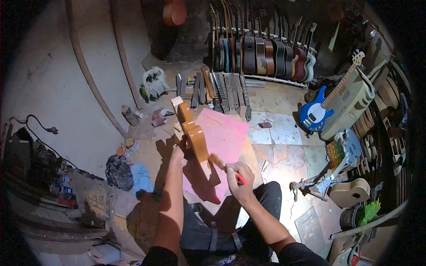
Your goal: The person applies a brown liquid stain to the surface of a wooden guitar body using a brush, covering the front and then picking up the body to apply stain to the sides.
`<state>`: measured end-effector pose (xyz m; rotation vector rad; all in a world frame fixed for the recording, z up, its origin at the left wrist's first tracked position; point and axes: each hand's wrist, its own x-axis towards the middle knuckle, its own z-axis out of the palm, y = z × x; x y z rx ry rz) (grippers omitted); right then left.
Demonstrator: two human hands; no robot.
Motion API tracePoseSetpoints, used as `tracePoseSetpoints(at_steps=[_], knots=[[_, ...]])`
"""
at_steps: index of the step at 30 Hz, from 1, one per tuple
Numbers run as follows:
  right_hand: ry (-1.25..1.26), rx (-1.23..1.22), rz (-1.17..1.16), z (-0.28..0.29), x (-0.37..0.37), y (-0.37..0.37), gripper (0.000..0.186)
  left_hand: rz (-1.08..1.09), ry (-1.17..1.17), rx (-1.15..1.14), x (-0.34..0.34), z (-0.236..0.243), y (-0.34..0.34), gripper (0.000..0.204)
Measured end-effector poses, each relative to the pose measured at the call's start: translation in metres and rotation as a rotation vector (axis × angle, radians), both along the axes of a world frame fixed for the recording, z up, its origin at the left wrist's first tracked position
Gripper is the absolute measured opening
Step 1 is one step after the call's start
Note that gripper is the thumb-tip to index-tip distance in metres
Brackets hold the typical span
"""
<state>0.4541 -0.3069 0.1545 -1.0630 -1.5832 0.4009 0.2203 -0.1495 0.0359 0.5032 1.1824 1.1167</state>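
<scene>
An amber, glossy wooden guitar body (195, 136) stands tilted on edge above a pink sheet (226, 133), its side facing up. My left hand (178, 156) is closed on it from the left, and part of that grip is hidden behind the wood. In my right hand (242, 181) is a red-handled paintbrush (216, 160), the fingers wrapped round the handle. Its brown bristles are at or very near the body's lower right edge; I cannot tell whether they touch. Bare pale wood shows at the body's far end and at its near end.
Guitar necks (218, 88) lie in a row on the far floor, before a rack of several guitars (262, 55). A blue bass guitar (316, 114) stands at the right, an unfinished acoustic guitar (350, 193) nearer. A black plastic bag (119, 172) and a can (129, 142) sit at the left.
</scene>
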Motion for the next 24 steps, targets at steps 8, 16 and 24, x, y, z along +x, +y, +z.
tracePoseSetpoints(at_steps=[8,16,24], knots=[[-0.016,-0.034,0.013,0.000,-0.018,0.006,0.007,0.041,-0.049,0.000,0.001,-0.003,0.000,0.061],[0.206,0.062,-0.001,0.011,-0.043,-0.004,0.012,0.093,-0.179,-0.010,-0.021,-0.025,-0.004,0.050],[0.187,0.062,-0.048,0.022,-0.036,-0.015,0.013,0.191,-0.246,-0.082,-0.009,0.014,-0.014,0.032]])
